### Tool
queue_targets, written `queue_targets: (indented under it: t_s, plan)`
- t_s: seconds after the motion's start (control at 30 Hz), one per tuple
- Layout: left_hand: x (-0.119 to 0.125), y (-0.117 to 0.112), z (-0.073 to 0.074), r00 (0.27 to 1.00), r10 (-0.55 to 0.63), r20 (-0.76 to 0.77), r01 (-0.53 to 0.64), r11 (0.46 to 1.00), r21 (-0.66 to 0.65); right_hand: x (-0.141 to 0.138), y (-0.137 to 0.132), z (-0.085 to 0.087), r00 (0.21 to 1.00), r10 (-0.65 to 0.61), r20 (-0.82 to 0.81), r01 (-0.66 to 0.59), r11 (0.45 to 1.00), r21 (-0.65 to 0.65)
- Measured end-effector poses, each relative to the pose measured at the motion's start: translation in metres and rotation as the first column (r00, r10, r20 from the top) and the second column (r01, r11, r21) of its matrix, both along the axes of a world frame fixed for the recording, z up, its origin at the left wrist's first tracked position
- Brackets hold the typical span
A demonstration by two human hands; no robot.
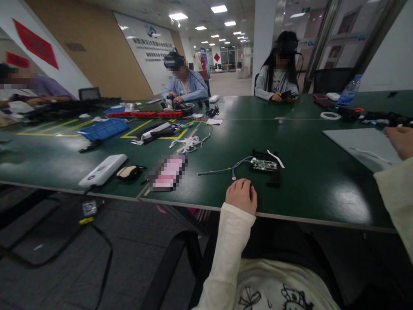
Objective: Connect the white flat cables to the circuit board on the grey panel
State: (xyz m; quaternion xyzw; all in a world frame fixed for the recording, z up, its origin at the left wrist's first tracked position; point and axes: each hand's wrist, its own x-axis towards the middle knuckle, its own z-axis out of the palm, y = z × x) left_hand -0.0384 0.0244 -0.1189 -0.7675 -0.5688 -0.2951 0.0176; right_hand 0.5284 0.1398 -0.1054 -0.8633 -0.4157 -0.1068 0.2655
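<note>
A circuit board [265,164] lies exposed, cable [222,171] trailing, seemingly unfinished; left hand [241,196] curls at the table's [309,189] near edge, contents hidden; right hand's [401,143] grip is unclear.

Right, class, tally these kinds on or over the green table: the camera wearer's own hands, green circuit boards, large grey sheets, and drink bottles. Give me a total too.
Wearer's hands, left hand and right hand: 2
Green circuit board: 1
Large grey sheet: 1
Drink bottle: 1
Total: 5
</note>
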Motion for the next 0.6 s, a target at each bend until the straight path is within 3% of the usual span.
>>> queue_targets:
  t_s: [0.17, 0.27, 0.43, 0.6]
  plan:
    - [0.000, -0.002, -0.001, 1.000, -0.003, -0.001, 0.003, 1.000, 0.011, 0.008, -0.024, -0.020, 0.983, 0.115, -0.144, -0.153, 0.946, -0.285]
    - [-0.001, -0.001, -0.002, 1.000, -0.005, -0.004, 0.005, 1.000, 0.011, 0.001, -0.035, -0.031, 0.972, 0.120, -0.205, -0.172, 0.950, -0.262]
    - [0.000, 0.000, -0.003, 1.000, -0.002, -0.012, 0.002, 1.000, 0.011, -0.012, -0.043, -0.040, 0.990, 0.115, -0.077, -0.128, 0.972, -0.198]
    - [0.001, -0.001, -0.002, 1.000, 0.002, -0.019, -0.002, 1.000, 0.005, -0.050, -0.051, -0.029, 0.986, 0.147, -0.082, -0.153, 0.986, -0.062]
